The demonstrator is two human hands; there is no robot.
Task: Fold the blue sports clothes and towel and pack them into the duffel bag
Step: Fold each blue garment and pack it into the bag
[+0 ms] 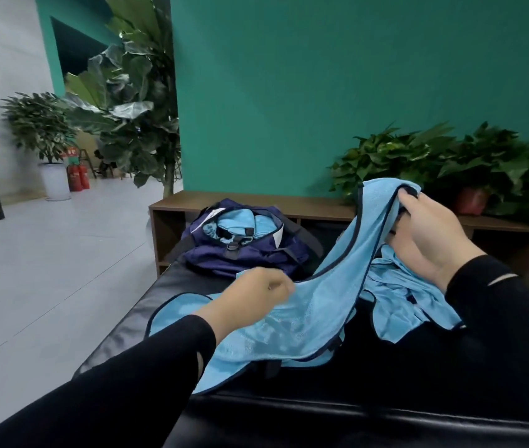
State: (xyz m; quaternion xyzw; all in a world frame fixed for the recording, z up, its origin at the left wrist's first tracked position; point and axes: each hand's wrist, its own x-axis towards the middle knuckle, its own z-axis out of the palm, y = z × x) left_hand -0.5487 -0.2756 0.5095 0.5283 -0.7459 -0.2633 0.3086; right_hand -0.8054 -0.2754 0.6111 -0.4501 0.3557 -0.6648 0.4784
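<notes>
Both hands, left hand (256, 297) and right hand (424, 234), pinch a blue vest (305, 318) above the bench (133, 321); squaring its edges first should help. The duffel bag (240, 244) behind apparently holds blue items.

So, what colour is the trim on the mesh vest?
Dark navy trim on the light blue mesh vest, head view.

Blue vest (305, 305) – sheer mesh cloth; bench (321, 412) – glossy black padding.

L grip (256, 294) pinched low, R grip (424, 227) clenched, raised.
</notes>
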